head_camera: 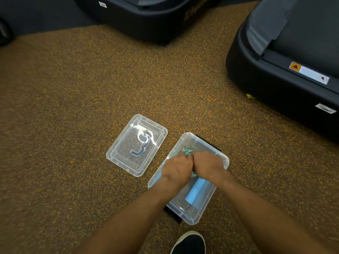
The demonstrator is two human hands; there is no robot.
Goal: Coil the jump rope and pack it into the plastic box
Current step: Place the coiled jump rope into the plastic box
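A clear plastic box [197,217] with black end clips sits on the speckled floor just in front of me. Both hands reach down inside it, side by side. My left hand [177,166] and my right hand [208,165] are closed on the coiled jump rope [187,152], whose teal-green cord shows past my knuckles. A light blue handle [197,190] of the rope lies along the box bottom below my right wrist. Most of the coil is hidden under my hands.
The box's clear lid [137,144] lies flat on the floor to the left of the box. Two large black machine bases stand beyond, one at the top centre [146,21] and one at the right [286,74]. My dark shoe [189,243] is at the bottom edge.
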